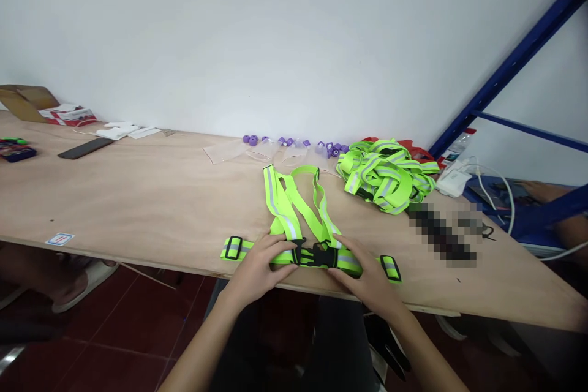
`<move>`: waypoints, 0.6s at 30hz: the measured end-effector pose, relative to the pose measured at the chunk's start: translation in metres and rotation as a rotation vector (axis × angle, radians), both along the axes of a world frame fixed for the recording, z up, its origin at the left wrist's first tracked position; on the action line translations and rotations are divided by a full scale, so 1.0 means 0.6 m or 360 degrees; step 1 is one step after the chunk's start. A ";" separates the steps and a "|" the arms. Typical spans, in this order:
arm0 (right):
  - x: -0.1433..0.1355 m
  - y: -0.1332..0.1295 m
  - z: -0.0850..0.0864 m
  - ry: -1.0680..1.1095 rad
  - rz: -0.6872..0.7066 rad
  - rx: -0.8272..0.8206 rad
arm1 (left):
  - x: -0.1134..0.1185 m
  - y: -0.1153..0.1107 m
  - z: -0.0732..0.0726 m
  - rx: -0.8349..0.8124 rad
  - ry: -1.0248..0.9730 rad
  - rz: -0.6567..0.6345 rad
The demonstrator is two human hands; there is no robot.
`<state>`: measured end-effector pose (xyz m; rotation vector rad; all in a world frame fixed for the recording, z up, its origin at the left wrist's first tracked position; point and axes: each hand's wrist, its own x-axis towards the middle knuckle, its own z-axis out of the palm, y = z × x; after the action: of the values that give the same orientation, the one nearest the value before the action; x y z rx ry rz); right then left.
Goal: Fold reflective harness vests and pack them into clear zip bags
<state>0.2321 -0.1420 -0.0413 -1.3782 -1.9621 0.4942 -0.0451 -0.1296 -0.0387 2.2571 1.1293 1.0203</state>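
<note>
A neon yellow-green harness with silver reflective stripes (301, 202) lies at the front edge of the wooden table, its shoulder straps spread away from me. At its middle, the two halves of a black buckle (316, 255) lie close together; whether they are locked I cannot tell. My left hand (266, 262) has its fingers and thumb around the waist strap by the left half. My right hand (361, 269) grips the strap beside the right half. Black sliders (234, 248) sit near the belt's ends.
A heap of similar straps (388, 174) lies at the back right, beside a bottle (459, 146) and white adapter (454, 180). Clear bags and purple pieces (335, 149) line the wall. A dark phone-like slab (85, 148) is at left; a blue frame (509, 70) rises at right.
</note>
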 end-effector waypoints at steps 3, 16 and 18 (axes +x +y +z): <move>0.001 -0.001 0.001 0.0045 -0.0054 0.0002 | -0.003 0.001 -0.002 -0.0019 -0.0037 0.0049; -0.005 -0.005 0.008 -0.0009 0.0019 -0.0067 | -0.001 -0.002 -0.006 -0.0079 -0.0129 0.0121; -0.006 -0.007 0.010 -0.0010 0.0034 -0.0085 | -0.001 -0.002 -0.005 -0.0087 -0.0109 0.0079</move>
<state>0.2287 -0.1460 -0.0353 -1.3942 -1.9836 0.5565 -0.0457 -0.1307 -0.0418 2.1450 1.1754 1.0648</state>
